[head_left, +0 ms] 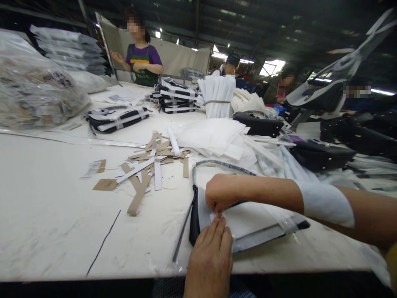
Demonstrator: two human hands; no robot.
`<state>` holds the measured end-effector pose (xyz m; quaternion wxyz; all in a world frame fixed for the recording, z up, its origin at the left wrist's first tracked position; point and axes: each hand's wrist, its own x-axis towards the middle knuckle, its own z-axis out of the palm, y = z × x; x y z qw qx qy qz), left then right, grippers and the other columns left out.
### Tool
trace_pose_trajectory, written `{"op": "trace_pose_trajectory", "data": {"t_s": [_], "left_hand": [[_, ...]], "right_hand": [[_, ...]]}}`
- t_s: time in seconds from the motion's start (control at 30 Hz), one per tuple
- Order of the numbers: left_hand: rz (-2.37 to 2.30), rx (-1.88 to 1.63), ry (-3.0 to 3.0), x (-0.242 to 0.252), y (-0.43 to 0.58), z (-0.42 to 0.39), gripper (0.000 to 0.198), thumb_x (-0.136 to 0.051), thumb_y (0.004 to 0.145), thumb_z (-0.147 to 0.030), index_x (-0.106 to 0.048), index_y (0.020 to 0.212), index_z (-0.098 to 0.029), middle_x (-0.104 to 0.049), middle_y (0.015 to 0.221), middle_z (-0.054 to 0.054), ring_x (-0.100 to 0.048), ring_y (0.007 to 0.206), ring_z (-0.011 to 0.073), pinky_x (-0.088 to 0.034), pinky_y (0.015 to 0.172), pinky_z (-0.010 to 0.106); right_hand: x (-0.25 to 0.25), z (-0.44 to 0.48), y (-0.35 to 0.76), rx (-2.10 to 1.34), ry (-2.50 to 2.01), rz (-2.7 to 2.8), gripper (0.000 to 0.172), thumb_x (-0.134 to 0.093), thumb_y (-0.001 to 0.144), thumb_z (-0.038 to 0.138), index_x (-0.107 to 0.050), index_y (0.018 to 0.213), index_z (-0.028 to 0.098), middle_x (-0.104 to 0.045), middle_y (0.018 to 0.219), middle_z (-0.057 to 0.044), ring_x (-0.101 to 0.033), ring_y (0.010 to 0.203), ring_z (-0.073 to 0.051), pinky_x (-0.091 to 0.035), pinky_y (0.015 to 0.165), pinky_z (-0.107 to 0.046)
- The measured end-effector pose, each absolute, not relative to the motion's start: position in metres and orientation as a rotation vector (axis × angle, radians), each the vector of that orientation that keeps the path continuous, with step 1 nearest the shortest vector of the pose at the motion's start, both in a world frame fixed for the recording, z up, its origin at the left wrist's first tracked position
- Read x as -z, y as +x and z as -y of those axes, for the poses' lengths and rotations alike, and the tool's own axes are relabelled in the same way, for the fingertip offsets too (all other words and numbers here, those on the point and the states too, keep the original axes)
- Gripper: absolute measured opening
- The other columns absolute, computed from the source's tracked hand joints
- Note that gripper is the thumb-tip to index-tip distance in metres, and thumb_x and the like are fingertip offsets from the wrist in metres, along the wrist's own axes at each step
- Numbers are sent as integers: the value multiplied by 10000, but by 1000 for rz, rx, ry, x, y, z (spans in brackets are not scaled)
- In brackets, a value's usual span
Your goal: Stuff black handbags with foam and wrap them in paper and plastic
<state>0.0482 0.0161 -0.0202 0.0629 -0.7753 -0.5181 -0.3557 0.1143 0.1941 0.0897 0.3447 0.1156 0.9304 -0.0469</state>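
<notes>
A black handbag lies flat near the table's front edge, covered by a sheet of white paper and a clear plastic film. Its wrapped handle arches away behind my hands. My right hand reaches in from the right, forearm in a white sleeve. It is closed in a pinch on the paper's left edge over the bag. My left hand comes up from below. Its fingers are stretched out side by side, with the tips resting on the same paper edge just under the right hand.
Cardboard and white paper strips lie scattered mid-table, with a pile of white sheets behind. More black bags sit at right, wrapped bags and a full plastic sack at left. A co-worker in purple stands at the far end.
</notes>
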Motion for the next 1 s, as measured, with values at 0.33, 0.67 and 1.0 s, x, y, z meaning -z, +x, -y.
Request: {"op": "trace_pose_trajectory", "data": {"t_s": [0.33,0.67,1.0], "left_hand": [[1543,1118,-2341,21,46,-15,369,-358,916,-112,-626,1168,-147,-698,1256,58,-661,1148,206,-588,914,333],[1589,1231,-2208,26,52,-17,434,-377,809,-31,-632,1131,-173,-708,1240,12,-675,1123,190,-602,882,342],[1450,1156,-2200,21,48,-18,379,-396,853,-56,-628,1131,-168,-724,1204,21,-701,1075,200,-620,837,335]], "right_hand": [[-66,-231,107,47,350,-2465,536,-790,593,704,-764,716,183,-669,602,-51,-562,587,-173,-272,582,-268],[-30,-270,132,876,744,-2346,459,-852,585,561,-727,772,161,-659,649,41,-545,589,-101,-375,592,-206],[-49,-209,177,802,971,-2727,577,-550,890,593,-662,1254,159,-698,1187,-124,-639,1048,-273,-460,902,-325]]}}
